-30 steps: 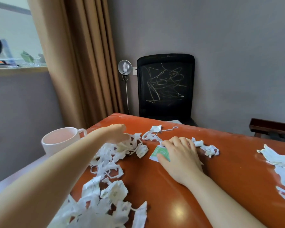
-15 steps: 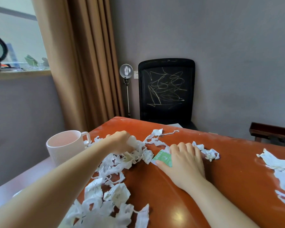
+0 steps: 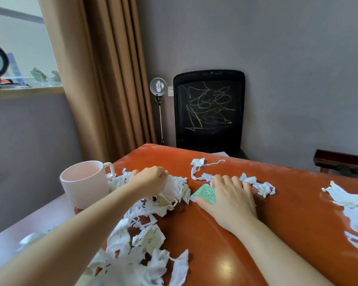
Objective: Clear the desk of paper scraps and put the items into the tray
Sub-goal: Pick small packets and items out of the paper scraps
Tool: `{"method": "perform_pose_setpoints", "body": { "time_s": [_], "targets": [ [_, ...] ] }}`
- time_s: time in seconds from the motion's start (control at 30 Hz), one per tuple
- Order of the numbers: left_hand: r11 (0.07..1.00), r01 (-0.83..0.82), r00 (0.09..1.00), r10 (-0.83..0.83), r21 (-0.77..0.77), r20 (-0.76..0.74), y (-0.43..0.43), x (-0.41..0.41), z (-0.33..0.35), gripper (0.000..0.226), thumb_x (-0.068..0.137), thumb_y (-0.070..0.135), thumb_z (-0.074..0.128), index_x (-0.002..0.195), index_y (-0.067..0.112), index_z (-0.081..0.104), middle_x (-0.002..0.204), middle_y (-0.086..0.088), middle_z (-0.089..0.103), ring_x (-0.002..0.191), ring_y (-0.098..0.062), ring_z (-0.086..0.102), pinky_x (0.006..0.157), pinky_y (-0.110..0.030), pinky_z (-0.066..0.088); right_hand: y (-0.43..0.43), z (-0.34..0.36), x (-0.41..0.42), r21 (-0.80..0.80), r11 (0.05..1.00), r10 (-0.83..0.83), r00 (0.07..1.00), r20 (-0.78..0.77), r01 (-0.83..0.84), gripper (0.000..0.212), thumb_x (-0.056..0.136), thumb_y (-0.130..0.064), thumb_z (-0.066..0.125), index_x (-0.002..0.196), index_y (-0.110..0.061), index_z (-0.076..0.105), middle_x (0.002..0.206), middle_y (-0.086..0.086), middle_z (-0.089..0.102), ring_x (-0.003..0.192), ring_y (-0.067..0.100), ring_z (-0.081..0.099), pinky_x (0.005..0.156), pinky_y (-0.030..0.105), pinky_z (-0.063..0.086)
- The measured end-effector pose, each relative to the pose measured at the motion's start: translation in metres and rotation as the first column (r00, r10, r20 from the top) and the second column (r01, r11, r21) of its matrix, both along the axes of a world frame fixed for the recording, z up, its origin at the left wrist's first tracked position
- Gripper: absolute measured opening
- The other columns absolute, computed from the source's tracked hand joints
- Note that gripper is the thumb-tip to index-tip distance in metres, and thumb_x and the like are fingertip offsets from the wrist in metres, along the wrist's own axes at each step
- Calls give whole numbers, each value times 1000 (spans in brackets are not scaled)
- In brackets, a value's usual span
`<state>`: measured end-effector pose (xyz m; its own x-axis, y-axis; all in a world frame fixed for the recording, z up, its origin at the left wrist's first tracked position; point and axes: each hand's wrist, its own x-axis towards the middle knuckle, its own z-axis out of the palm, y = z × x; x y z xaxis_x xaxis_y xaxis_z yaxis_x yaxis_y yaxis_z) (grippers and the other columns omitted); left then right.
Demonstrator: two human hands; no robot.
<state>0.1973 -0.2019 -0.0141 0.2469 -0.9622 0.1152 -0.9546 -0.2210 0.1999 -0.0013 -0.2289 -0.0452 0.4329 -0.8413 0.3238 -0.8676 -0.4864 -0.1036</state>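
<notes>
Grey walls and a tan curtain (image 3: 103,69) back the glossy orange desk (image 3: 287,219), with a black chair (image 3: 209,110) scrawled with pale lines pushed against the wall beyond it. At the desk's edge stands a white mug (image 3: 85,182), upright, handle turned toward the chair. Just right of the mug the left hand (image 3: 151,178) is clenched knuckles-up around a clump of white paper scraps (image 3: 145,240), and the same heap trails from there toward the viewer, nearer than the mug. Further right of the mug the right hand (image 3: 229,195) lies flat with fingers straight, palm pressing a small green slip (image 3: 205,193) onto the desk; part of the slip is hidden under the hand. Beyond that hand, on the side away from the mug, a thin curled strip (image 3: 198,168) and a few crumpled bits (image 3: 262,186) lie touching or just beside the fingertips. Well apart from the mug, at the far right edge, more torn scraps (image 3: 355,213) lie spread out
</notes>
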Motion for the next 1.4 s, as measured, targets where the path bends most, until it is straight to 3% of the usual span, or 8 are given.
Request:
{"method": "perform_pose_setpoints", "body": {
  "time_s": [0.2, 0.43, 0.63, 0.87, 1.03, 1.13, 1.27, 1.4],
  "targets": [
    [998, -63, 979, 66, 21, -191, -4, 5, 4, 33, 94, 8, 31, 67, 15, 50, 73, 0, 52, 67, -19, 48, 65, -29, 40, 0, 0, 0, -3, 1000, 8, 1000, 13, -7, 66, 81, -73, 31, 124, -24, 41, 125, -4, 52, 114, 18, 45, 100, 36, 30],
    [987, -65, 953, 104, 145, -284, -6, 9, 12, 23, 92, 34, 53, 80, 15, 58, 79, 1, 59, 66, -13, 55, 50, -18, 40, 2, 2, -1, 8, 1000, 8, 1000, 16, -8, 67, 82, -73, 32, 127, -23, 39, 127, -3, 50, 116, 19, 44, 101, 36, 30],
    [978, 6, 978, 38, 208, -205, 1, 4, 13, 33, 82, 52, 59, 92, 20, 57, 91, 2, 61, 79, -12, 57, 64, -23, 46, 2, 1, -3, -8, 1000, 17, 998, 55, -17, 53, 90, -62, 32, 127, -25, 40, 126, -2, 48, 114, 18, 44, 100, 34, 33],
    [966, -11, 999, 18, 257, -27, 8, -7, 12, 42, 80, 45, 63, 106, 14, 50, 95, -2, 55, 87, -19, 51, 80, -34, 42, 1, 1, -4, 28, 988, 129, 904, 407, -154, 55, 90, -24, 59, 138, -27, 33, 138, -5, 36, 117, 12, 47, 82, 14, 36],
    [969, -24, 997, 42, 245, -69, 8, -7, 12, 48, 80, 44, 65, 113, 14, 45, 95, 1, 51, 91, -20, 50, 90, -38, 43, -4, 2, -9, 100, 982, 62, 771, 634, -161, 67, 85, -9, 64, 141, -27, 33, 138, 0, 46, 126, 20, 46, 96, 33, 47],
    [977, -18, 999, 25, 214, -27, 9, -9, 11, 54, 81, 45, 64, 120, 15, 41, 97, 2, 52, 92, -20, 50, 97, -40, 38, -8, 0, -12, 139, 975, 29, 721, 692, -173, 64, 85, -10, 64, 139, -29, 36, 143, -1, 44, 130, 20, 43, 96, 32, 46],
    [991, 16, 998, -24, 134, 59, 17, -12, 10, 58, 80, 42, 65, 124, 16, 36, 94, 4, 59, 89, -18, 51, 103, -44, 21, -6, -1, -13, 159, 967, 26, 700, 714, -198, 43, 87, -12, 62, 126, -28, 49, 133, -3, 52, 123, 15, 48, 64, 1, 41],
    [999, 50, 994, -49, 1, 94, 28, -18, 15, 60, 77, 45, 68, 123, 21, 36, 102, 5, 61, 103, -21, 55, 108, -46, 12, 5, 2, -19, 173, 967, -3, 675, 738, -185, 21, 89, -12, 60, 101, -27, 52, 109, -5, 56, 101, 6, 51, 46, 2, 42]
  ]
}}
